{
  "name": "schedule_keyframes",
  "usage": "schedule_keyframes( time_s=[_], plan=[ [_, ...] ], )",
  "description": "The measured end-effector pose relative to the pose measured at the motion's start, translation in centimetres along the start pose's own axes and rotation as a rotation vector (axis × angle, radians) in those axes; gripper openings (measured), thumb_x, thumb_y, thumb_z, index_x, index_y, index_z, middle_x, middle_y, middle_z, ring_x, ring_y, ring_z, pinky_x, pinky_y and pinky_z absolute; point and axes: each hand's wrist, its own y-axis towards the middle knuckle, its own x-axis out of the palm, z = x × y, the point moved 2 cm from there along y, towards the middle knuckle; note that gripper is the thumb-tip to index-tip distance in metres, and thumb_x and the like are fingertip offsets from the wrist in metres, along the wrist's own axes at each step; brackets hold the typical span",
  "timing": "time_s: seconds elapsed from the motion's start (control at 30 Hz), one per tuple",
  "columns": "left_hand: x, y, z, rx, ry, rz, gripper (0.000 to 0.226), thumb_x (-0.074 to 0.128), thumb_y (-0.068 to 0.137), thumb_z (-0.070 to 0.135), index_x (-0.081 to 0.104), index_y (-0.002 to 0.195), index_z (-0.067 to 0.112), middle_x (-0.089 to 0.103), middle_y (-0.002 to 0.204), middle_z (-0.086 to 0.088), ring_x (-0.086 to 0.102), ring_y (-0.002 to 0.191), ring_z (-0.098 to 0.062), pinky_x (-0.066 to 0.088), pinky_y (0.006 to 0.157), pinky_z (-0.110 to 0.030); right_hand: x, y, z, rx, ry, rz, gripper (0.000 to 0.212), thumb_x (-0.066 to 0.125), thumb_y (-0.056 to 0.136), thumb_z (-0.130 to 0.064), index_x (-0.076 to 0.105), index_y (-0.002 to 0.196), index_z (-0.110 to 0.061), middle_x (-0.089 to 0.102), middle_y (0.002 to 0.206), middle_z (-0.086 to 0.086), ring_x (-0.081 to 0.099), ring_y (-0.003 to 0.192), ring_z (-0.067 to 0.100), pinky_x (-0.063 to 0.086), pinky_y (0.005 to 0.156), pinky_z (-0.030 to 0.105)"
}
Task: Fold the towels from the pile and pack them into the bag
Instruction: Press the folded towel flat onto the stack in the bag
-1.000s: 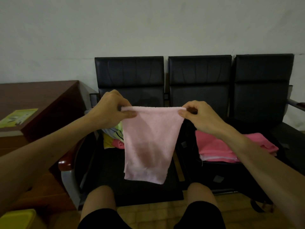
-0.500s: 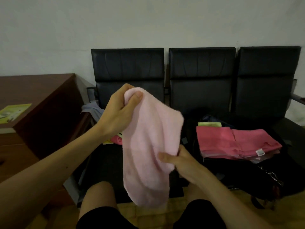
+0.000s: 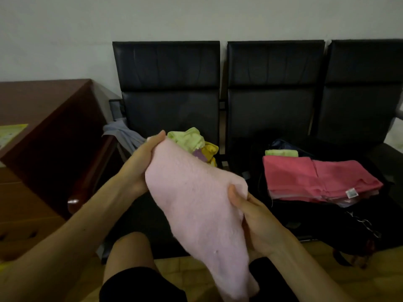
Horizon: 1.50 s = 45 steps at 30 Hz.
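The pink towel (image 3: 196, 203) hangs nearer than the bag (image 3: 294, 216), to its left, both grips clasping it: right hand (image 3: 250, 216) mid-edge, left hand (image 3: 139, 166) at the top. Squaring its edges before creasing should suit the folded stack (image 3: 316, 177) on the bag; the pile (image 3: 192, 142) lies left of the bag.

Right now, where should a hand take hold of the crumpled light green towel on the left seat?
Pinch the crumpled light green towel by its bunched top, coming from above and in front: it lies uppermost on the pile, and the black seat back blocks the rear.
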Motion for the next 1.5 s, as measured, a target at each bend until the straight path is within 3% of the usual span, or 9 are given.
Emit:
schedule_keyframes(
  time_s=[0.2,0.3,0.47,0.53,0.6,0.77,0.93,1.37,1.5],
  plan=[
    [0.9,-0.7,-7.9,-0.131,-0.533,-0.498,0.094,0.036,0.082,0.085,0.053,0.142,0.015,0.056,0.14,-0.016,0.053,0.13,-0.036,0.037,0.111,-0.055,-0.4,0.3,-0.6,-0.043,0.052,-0.029,0.079,0.093,0.049,-0.052,0.072,0.117,-0.016,0.069,0.121,0.014,0.067,0.111,0.027,0.059,0.08,0.035],
    [1.3,-1.6,-10.5,-0.217,-0.6,-0.775,0.102,0.054,0.071,0.085,0.051,0.142,0.013,0.046,0.148,-0.018,0.041,0.138,-0.038,0.03,0.114,-0.057,-1.1,0.8,-1.0,-0.081,0.065,0.028,0.087,0.092,0.053,-0.05,0.065,0.127,-0.012,0.066,0.127,0.015,0.064,0.117,0.029,0.058,0.085,0.037],
    [1.2,-2.5,-10.2,-0.229,-0.397,-0.702,0.104,0.081,0.069,0.061,0.044,0.145,0.0,0.054,0.137,-0.025,0.053,0.126,-0.039,0.04,0.107,-0.051,-2.0,0.9,-1.2,-0.046,0.112,0.064,0.086,0.09,0.06,-0.045,0.06,0.132,-0.008,0.065,0.127,0.018,0.064,0.117,0.031,0.057,0.086,0.04],
    [1.0,-2.3,-10.2,-0.216,-0.17,-0.431,0.107,0.097,0.048,0.042,0.05,0.137,0.007,0.07,0.113,-0.022,0.069,0.101,-0.035,0.056,0.082,-0.047,-2.2,0.5,-1.6,-0.087,0.136,0.053,0.06,0.083,0.062,-0.039,0.073,0.11,-0.004,0.074,0.106,0.016,0.073,0.097,0.022,0.06,0.072,0.032],
    [1.1,-2.5,-9.6,-0.128,-0.114,-0.337,0.068,0.083,0.069,0.03,0.056,0.129,0.011,0.074,0.101,-0.018,0.074,0.088,-0.03,0.059,0.065,-0.038,-2.6,0.1,-1.7,-0.113,0.087,0.082,0.039,0.064,0.07,-0.036,0.071,0.101,-0.013,0.076,0.087,0.005,0.074,0.077,0.012,0.058,0.059,0.025],
    [0.7,-1.9,-8.7,-0.016,0.112,-0.166,0.023,0.06,0.09,0.023,0.077,0.099,0.01,0.075,0.099,-0.017,0.073,0.09,-0.029,0.06,0.068,-0.032,-4.6,0.7,0.7,-0.015,-0.371,0.166,0.047,0.074,0.078,-0.007,0.061,0.123,-0.012,0.075,0.107,0.005,0.072,0.099,0.018,0.06,0.083,0.037],
    [0.6,-0.8,-8.0,-0.049,0.273,-0.011,0.049,0.076,0.068,0.036,0.071,0.107,0.006,0.077,0.098,-0.008,0.073,0.094,-0.024,0.059,0.077,-0.037,-5.9,2.0,-1.0,-0.121,-0.546,0.401,0.035,0.079,0.081,-0.017,0.064,0.114,-0.019,0.075,0.102,0.001,0.072,0.094,0.02,0.059,0.083,0.04],
    [0.7,-0.3,0.3,-0.001,0.308,-0.165,0.042,0.072,0.074,0.02,0.064,0.115,0.024,0.07,0.115,-0.002,0.066,0.107,-0.026,0.054,0.088,-0.046,-2.4,3.0,-8.6,-0.422,-0.859,0.345,0.043,0.082,0.078,-0.016,0.067,0.117,-0.024,0.072,0.104,-0.001,0.071,0.092,0.013,0.06,0.074,0.029],
    [1.5,-0.7,4.0,0.172,0.479,-0.172,0.029,0.071,0.076,0.005,0.068,0.102,0.017,0.077,0.09,0.006,0.074,0.083,-0.012,0.06,0.061,-0.027,-0.5,3.1,-11.8,-0.514,-1.11,0.319,0.063,0.086,0.074,-0.021,0.061,0.131,-0.017,0.071,0.108,-0.003,0.069,0.092,0.005,0.058,0.079,0.022]
  ],
)
